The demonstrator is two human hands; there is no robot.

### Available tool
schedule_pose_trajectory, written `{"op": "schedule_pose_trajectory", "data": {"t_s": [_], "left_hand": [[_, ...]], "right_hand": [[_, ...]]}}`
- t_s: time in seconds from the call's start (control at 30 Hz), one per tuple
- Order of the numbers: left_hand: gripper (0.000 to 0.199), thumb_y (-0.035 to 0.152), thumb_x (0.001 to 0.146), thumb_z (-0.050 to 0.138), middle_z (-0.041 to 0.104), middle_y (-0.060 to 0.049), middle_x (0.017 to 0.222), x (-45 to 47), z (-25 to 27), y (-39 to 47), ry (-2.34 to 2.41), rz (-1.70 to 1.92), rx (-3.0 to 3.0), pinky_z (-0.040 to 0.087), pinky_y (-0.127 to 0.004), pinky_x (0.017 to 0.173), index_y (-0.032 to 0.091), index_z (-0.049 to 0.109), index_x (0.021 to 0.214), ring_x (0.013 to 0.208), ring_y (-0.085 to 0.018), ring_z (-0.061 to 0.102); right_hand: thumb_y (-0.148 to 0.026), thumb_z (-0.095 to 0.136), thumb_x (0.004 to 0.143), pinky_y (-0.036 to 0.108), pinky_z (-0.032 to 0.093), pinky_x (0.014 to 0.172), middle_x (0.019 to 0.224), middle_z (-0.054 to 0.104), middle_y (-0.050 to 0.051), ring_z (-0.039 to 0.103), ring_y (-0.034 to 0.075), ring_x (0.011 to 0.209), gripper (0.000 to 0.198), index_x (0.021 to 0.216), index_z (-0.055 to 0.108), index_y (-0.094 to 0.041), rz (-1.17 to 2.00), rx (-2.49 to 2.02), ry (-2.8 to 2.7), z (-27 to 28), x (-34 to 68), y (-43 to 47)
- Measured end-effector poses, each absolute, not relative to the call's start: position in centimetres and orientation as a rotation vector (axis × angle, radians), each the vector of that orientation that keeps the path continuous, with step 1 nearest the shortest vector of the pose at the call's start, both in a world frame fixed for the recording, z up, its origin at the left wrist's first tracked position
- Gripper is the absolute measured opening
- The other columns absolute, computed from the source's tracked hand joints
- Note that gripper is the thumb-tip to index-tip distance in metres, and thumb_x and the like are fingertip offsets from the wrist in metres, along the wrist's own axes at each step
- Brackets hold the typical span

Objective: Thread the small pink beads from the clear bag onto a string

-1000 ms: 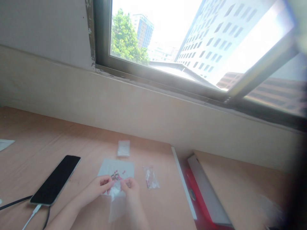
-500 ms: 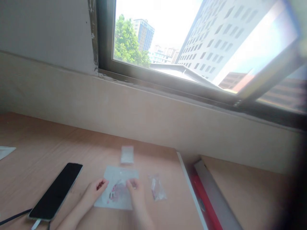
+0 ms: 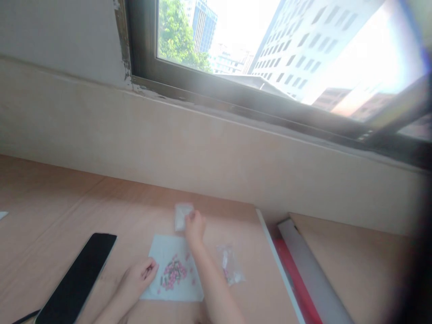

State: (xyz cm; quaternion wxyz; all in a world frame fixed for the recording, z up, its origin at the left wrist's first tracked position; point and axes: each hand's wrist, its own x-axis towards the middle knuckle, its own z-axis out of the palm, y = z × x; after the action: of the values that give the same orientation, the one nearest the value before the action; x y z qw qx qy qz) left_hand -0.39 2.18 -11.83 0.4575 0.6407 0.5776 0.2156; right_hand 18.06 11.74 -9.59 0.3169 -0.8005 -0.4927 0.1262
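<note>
A pale sheet lies on the desk, bearing a cluster of small pink and dark pieces like beads. At the sheet's left edge is my left hand, fingers curled closed; whatever they may hold is too small to make out. My right hand reaches past the sheet's far edge. Its closed fingertips meet the right edge of a small clear plastic bag with whitish contents. To the right of the sheet rests a second clear plastic bag, crumpled, with a little pink inside.
A large black phone lies on the left, a dark cable at its lower end. Beyond the desk's white right edge are a red object and a grey panel. The wall and window stand behind.
My right hand has moved from above the sheet forward to the small bag, uncovering more of the pink pieces. My left hand stays by the sheet's left edge. The view has shifted slightly.
</note>
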Motion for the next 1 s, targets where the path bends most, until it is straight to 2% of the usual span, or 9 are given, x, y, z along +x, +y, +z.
{"op": "schedule_pose_trajectory", "data": {"t_s": [0.17, 0.33, 0.4, 0.47, 0.53, 0.77, 0.9, 1.0], "left_hand": [[0.034, 0.047, 0.072, 0.042, 0.045, 0.001, 0.055, -0.5, -12.4, 2.1, 1.407, 0.532, 1.552, 0.034, -0.018, 0.056, 0.016, 0.049, 0.058, 0.057, -0.012, 0.042], [0.036, 0.049, 0.07, 0.043, 0.044, 0.001, 0.054, -0.4, -13.1, 2.2, 1.397, 0.581, 1.553, 0.034, -0.019, 0.055, 0.016, 0.047, 0.056, 0.055, -0.011, 0.041], [0.037, 0.05, 0.069, 0.044, 0.044, 0.001, 0.054, -0.4, -13.0, 2.3, 1.394, 0.583, 1.546, 0.033, -0.019, 0.054, 0.016, 0.047, 0.055, 0.055, -0.011, 0.04], [0.037, 0.05, 0.069, 0.044, 0.043, 0.001, 0.054, -0.4, -12.7, 2.3, 1.395, 0.583, 1.549, 0.033, -0.019, 0.053, 0.016, 0.046, 0.055, 0.054, -0.011, 0.039], [0.037, 0.05, 0.069, 0.044, 0.043, 0.001, 0.054, -0.4, -12.2, 2.3, 1.404, 0.579, 1.554, 0.032, -0.018, 0.053, 0.016, 0.047, 0.055, 0.054, -0.011, 0.039], [0.036, 0.048, 0.07, 0.043, 0.047, 0.001, 0.057, -0.5, -11.1, 2.1, 1.394, 0.592, 1.544, 0.035, -0.019, 0.057, 0.015, 0.049, 0.059, 0.058, -0.012, 0.043], [0.035, 0.047, 0.07, 0.043, 0.05, 0.0, 0.059, -0.8, -10.9, 2.0, 1.37, 0.601, 1.547, 0.035, -0.02, 0.057, 0.014, 0.05, 0.061, 0.061, -0.014, 0.046], [0.035, 0.046, 0.071, 0.043, 0.051, -0.001, 0.061, -0.8, -10.6, 1.9, 1.362, 0.591, 1.556, 0.036, -0.021, 0.058, 0.014, 0.052, 0.063, 0.062, -0.015, 0.046]], "right_hand": [[-0.018, 0.049, 0.071, 0.029, 0.03, 0.071, 0.085, 0.053, 0.013, 0.043, 0.023, 0.081, 0.023, 0.092, 0.053, -0.009, 0.334, -2.105, -1.325, -9.4, 17.6, 11.7], [-0.018, 0.053, 0.069, 0.035, 0.026, 0.077, 0.099, 0.046, 0.017, 0.037, 0.027, 0.089, 0.04, 0.107, 0.047, -0.005, -0.025, -2.163, -1.421, -9.0, 16.8, 11.4], [-0.016, 0.05, 0.071, 0.035, 0.026, 0.076, 0.103, 0.046, 0.015, 0.036, 0.026, 0.088, 0.032, 0.102, 0.052, -0.012, -0.063, -2.142, -1.541, -8.9, 16.4, 11.3], [-0.014, 0.045, 0.075, 0.035, 0.026, 0.072, 0.099, 0.049, 0.011, 0.036, 0.024, 0.084, 0.017, 0.086, 0.058, -0.016, 0.01, -2.104, -1.706, -8.9, 16.1, 11.1], [-0.015, 0.042, 0.077, 0.034, 0.027, 0.071, 0.093, 0.052, 0.009, 0.037, 0.023, 0.081, 0.017, 0.075, 0.059, -0.016, 0.088, -2.066, -1.788, -8.7, 16.1, 11.0], [-0.017, 0.043, 0.074, 0.032, 0.028, 0.08, 0.096, 0.051, 0.011, 0.038, 0.023, 0.089, 0.025, 0.094, 0.056, -0.01, -0.028, -2.054, -1.441, -7.0, 20.8, 5.9], [-0.016, 0.041, 0.071, 0.037, 0.029, 0.076, 0.098, 0.05, 0.018, 0.04, 0.028, 0.083, 0.031, 0.094, 0.057, -0.004, -0.096, -2.391, -1.284, -9.4, 25.4, -0.2], [-0.02, 0.04, 0.073, 0.035, 0.031, 0.078, 0.1, 0.049, 0.018, 0.041, 0.028, 0.09, 0.031, 0.094, 0.058, -0.004, -0.041, -2.296, -1.356, -11.7, 27.6, -3.2]]}}
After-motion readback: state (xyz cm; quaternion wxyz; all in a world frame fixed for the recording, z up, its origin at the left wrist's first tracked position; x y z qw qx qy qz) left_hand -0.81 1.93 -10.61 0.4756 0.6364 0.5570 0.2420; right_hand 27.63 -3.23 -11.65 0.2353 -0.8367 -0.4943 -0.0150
